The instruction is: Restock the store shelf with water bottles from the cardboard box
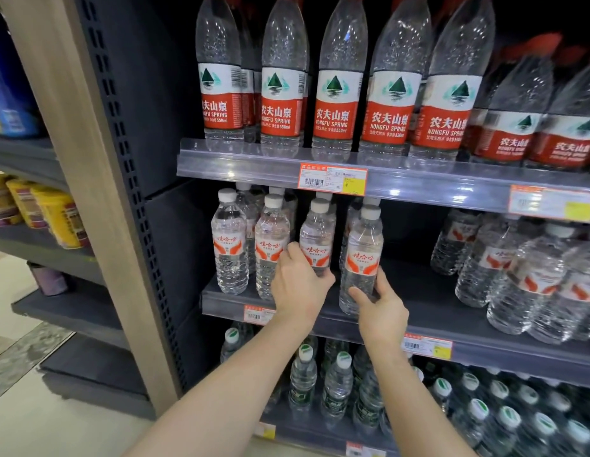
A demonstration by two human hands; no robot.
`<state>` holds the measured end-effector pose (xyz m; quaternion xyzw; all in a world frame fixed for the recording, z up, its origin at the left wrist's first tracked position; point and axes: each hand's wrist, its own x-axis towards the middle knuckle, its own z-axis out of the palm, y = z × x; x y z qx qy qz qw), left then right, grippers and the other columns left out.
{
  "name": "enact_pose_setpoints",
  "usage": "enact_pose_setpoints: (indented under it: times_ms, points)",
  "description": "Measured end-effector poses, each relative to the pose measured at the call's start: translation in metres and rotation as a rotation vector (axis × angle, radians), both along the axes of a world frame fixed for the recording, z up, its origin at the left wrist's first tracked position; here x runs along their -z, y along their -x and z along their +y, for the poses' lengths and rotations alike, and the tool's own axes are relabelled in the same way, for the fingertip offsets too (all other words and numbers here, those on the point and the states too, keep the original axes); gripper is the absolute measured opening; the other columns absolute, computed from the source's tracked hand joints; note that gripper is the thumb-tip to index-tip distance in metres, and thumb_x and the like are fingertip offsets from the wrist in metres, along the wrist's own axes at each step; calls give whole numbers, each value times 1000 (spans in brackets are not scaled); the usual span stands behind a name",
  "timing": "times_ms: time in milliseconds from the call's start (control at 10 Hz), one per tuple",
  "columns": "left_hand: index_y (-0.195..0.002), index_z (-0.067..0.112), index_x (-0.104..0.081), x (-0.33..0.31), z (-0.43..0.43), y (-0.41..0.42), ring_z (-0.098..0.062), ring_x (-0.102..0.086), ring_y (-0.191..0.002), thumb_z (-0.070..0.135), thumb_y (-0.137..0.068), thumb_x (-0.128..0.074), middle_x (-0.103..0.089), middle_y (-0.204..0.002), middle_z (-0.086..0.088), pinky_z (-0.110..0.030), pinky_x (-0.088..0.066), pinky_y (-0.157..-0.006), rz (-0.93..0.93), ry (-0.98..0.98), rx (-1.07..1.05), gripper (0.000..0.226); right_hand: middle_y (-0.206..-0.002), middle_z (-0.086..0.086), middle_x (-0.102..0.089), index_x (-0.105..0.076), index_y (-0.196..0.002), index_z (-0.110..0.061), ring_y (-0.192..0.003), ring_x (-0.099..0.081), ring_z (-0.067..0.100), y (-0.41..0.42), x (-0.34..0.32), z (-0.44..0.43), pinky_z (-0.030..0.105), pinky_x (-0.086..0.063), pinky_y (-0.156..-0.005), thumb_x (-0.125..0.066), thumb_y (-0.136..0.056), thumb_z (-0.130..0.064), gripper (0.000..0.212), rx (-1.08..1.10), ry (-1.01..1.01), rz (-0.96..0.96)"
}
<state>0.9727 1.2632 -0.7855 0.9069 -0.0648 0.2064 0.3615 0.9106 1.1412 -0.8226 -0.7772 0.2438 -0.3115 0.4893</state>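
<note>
The dark store shelf [419, 291] has three rows of water. Tall red-label bottles [333, 94] stand on the top row. A wrapped pack [534, 275] of small bottles sits at the right of the middle row. Green-cap bottles [336, 380] fill the row below. At the front left of the middle row, the left hand [300, 288] has its grip curled round the third bottle [316, 235]. The right hand [381, 305] has its grip round the low part of the fourth bottle [364, 252], just beside it.
</note>
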Motion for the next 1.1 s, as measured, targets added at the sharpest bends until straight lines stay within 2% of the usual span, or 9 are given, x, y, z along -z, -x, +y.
enact_pose_setpoints:
  times_ms: [100,200,400,600,700,800,1000,1100]
  points:
    - [-125,10,-51,1,-1,-1,-27,-63,-109,40,-86,-79,-62,-118,-6,-35,-49,-75,-12,8,26,57,-84,-15,-72,-51,-149,-39,-74,-64,-2,-1,3,-1,6,-41,-60,-76,-91,-29,64,-4,0,-4]
    - [-128,10,-51,-1,-1,0,-27,-63,-110,40,-86,-79,-64,-119,-6,-35,-50,-75,-7,22,21,59,-80,-15,-71,-51,-148,-41,-73,-64,-4,-2,5,-2,11,-43,-60,-75,-92,-30,63,-1,13,-6]
    - [-118,12,-51,-2,0,0,-27,-66,-101,37,-85,-79,-65,-110,-5,-33,-47,-69,14,54,6,50,-78,-20,-66,-47,-152,-39,-73,-60,-8,-5,8,-5,9,-41,-62,-76,-92,-31,67,2,27,-1]
    - [-127,12,-47,1,-1,6,-27,-64,-109,40,-91,-75,-62,-122,-7,-33,-47,-71,25,7,21,54,-84,-15,-70,-44,-153,-42,-78,-65,-1,-5,13,-6,16,-46,-67,-74,-93,-35,68,-4,22,-7]
    - [-135,11,-45,3,3,8,-29,-66,-112,40,-92,-78,-60,-129,-9,-36,-53,-78,42,13,34,61,-86,-15,-70,-43,-154,-41,-81,-66,2,-4,13,-8,18,-48,-70,-74,-93,-34,69,-5,30,3]
    - [-145,9,-42,6,6,12,-30,-64,-121,37,-94,-77,-56,-141,-10,-38,-54,-88,55,-6,40,68,-97,-12,-73,-42,-155,-39,-88,-68,6,-4,12,-11,23,-51,-78,-73,-94,-32,69,-31,28,13]
    - [-147,9,-43,7,10,19,-30,-65,-122,45,-97,-72,-58,-143,-10,-40,-54,-89,44,-9,41,68,-110,5,-76,-35,-159,-33,-88,-68,16,7,0,-12,29,-53,-78,-70,-97,-32,71,-23,56,40]
    - [-148,8,-42,11,13,29,-29,-62,-125,51,-100,-64,-59,-142,-11,-40,-53,-91,18,-70,12,68,-119,11,-73,-37,-159,-28,-105,-70,28,23,-12,-7,35,-54,-81,-66,-100,-33,66,7,89,36]
